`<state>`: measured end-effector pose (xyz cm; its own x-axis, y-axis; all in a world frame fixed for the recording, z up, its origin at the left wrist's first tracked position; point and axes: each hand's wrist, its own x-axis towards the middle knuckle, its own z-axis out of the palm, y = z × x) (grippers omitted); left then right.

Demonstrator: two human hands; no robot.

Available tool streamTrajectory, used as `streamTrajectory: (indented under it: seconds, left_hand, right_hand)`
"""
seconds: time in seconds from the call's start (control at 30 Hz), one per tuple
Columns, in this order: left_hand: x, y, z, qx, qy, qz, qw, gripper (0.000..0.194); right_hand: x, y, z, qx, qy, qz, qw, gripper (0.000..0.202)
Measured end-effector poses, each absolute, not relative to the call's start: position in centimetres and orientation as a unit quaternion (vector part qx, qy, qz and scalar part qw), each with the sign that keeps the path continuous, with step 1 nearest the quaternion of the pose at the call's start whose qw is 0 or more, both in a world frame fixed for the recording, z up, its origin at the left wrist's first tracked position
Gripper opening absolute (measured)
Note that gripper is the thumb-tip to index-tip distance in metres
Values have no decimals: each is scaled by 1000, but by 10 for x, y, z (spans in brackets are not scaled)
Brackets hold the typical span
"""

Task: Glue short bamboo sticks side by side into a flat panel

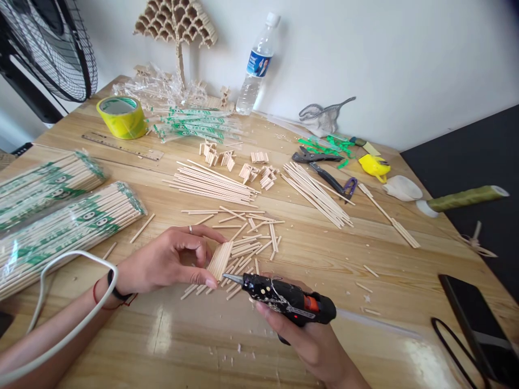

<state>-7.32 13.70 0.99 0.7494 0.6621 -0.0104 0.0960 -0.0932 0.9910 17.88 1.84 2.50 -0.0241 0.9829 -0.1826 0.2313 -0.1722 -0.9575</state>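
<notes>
My left hand (178, 259) pinches a small flat panel of short wooden sticks (221, 260) between thumb and fingers, tilted above the table. My right hand (300, 337) is wrapped round a black glue gun (284, 299), whose metal nozzle meets the panel's lower right edge. Loose short sticks (243, 248) lie scattered beneath and beyond the panel. Farther back are a bundle of long sticks (214, 185) and several small stick pieces (259, 157).
Bagged sticks (93, 216) lie at left, with a white cable (81, 335) over my left forearm. Yellow tape (121, 118), a bottle (257, 67) and a fan (52, 43) stand behind. Pliers (316, 156) lie back right; a phone (478, 329) lies at right.
</notes>
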Motion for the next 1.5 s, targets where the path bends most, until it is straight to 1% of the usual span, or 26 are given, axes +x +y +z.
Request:
streamTrajectory:
  seconds: [0.2,0.37,0.73,1.07,1.23,1.5]
  left_hand:
    - [-73,137,10,707,267,231,613,35]
    - [-73,138,10,715,266,230,605,35]
    - [-74,138,11,711,264,228,611,34]
    - [-73,138,12,718,255,235,603,30]
    - [-74,138,13,732,256,233,587,29]
    - [-73,138,16,741,258,230,575,27]
  right_hand:
    - [181,16,19,-598,-512,486,379,33]
    - [182,15,16,-596,-520,477,383,33]
    - [189,24,17,-546,-584,496,338,36]
    - [190,24,13,-531,-591,492,357,26]
    - [189,25,12,-533,-581,491,370,29]
    - [188,23,11,-558,-559,499,358,31]
